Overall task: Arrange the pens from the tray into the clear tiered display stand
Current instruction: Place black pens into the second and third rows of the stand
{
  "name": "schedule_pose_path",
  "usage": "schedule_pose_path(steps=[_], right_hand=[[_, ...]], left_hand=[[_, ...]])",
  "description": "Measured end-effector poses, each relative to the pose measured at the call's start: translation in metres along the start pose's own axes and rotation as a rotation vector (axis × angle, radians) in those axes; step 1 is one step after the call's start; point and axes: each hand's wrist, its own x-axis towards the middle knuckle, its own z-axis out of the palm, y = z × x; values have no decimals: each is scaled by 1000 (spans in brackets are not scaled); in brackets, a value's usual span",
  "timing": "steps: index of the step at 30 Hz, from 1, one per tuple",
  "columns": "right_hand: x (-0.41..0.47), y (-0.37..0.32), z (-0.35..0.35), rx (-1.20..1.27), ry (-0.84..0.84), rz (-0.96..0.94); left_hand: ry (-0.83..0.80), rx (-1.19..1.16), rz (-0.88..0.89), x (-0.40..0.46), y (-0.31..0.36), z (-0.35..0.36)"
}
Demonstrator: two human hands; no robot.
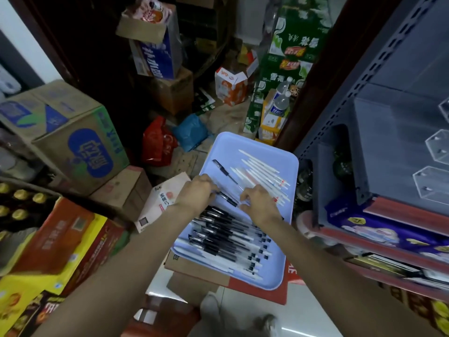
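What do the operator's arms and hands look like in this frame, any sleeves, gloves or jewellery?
Both forearms are bare, with no sleeves in view. The left hand and right hand wear no gloves. No watch, bracelet or ring shows on the visible sides. No markers, straps or cables are on either arm. The picture is slightly blurred, so fine marks cannot be told.

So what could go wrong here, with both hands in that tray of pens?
The blue tray sits on stacked cardboard boxes and overhangs them, so pressing down could tip it. The left hand and right hand work among loose black pens, which could roll or scatter. The clear stand is off to the side on a shelf, so carried pens might drop.
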Motion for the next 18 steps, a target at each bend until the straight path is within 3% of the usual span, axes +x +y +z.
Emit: schedule_pose_path(steps=[11, 16, 18], right_hand=[[10, -2, 0, 43, 26, 16], [20, -3, -9, 94, 53, 17], [30, -9, -15, 55, 97, -10]], left_hand=[[5, -182, 112, 23, -11, -10], [109, -1009, -78, 6, -20, -29], [150, -1225, -179, 2, -24, -30]])
